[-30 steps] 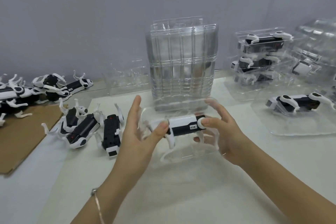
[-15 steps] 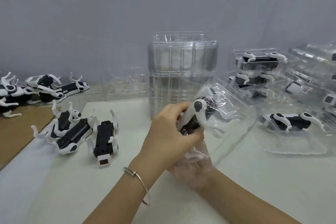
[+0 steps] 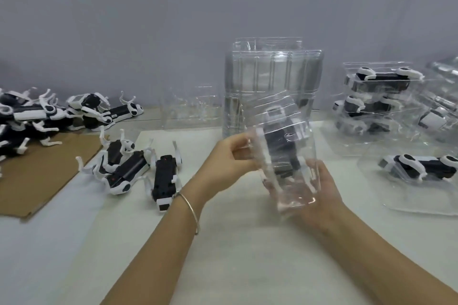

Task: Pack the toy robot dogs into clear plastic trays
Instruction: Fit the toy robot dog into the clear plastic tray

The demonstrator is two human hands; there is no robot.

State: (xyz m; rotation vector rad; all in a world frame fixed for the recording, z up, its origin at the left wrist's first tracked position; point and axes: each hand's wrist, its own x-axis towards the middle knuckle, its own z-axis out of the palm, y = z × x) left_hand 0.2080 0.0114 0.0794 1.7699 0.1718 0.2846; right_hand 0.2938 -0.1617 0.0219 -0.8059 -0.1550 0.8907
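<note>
I hold a clear plastic tray [image 3: 288,188] upright above the table, with a black and white toy robot dog [image 3: 281,141] seated inside it, head end up. My left hand [image 3: 230,156] pinches the tray's left edge. My right hand [image 3: 319,195] cups the tray from below and behind, fingers curled round its lower right side. Three loose toy dogs [image 3: 138,168] lie on the table to the left of my hands.
A tall stack of empty clear trays [image 3: 272,86] stands behind my hands. Packed trays [image 3: 376,104] pile up at the right, one packed tray [image 3: 421,171] lying flat. More loose dogs [image 3: 37,116] heap at far left by a brown cardboard sheet [image 3: 42,176].
The tray with the dog was lifted off the table and turned upright. My left hand moved from the dog's body to the tray's left edge; my right hand went underneath.
</note>
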